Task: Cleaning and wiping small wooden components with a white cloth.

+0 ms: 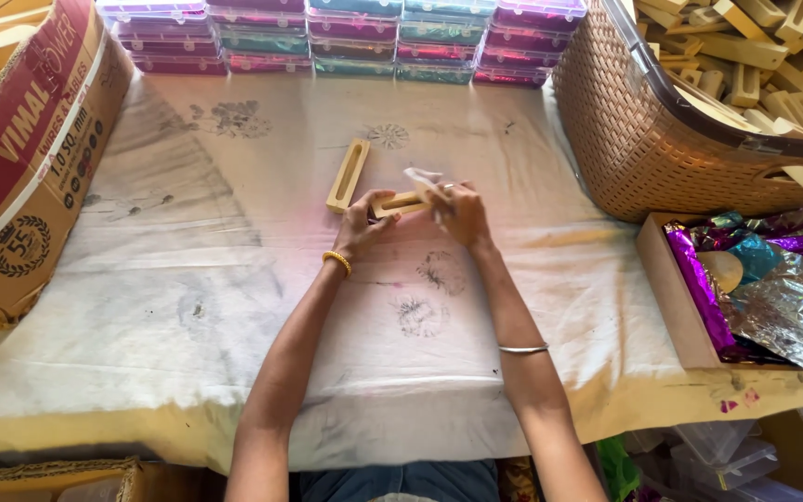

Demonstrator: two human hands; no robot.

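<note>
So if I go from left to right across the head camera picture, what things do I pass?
Cardboard box → loose wooden piece → left hand → right hand → woven basket → tray of shiny foil.

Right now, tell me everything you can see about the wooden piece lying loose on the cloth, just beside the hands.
The loose wooden piece is a pale, unpainted rectangular block with one long slot cut down its middle. It lies flat on the stained white cloth, tilted slightly off upright in the picture, just above and left of the left hand. Nothing grips it; its lower end sits close to a similar piece held between both hands, though contact is unclear.
</note>
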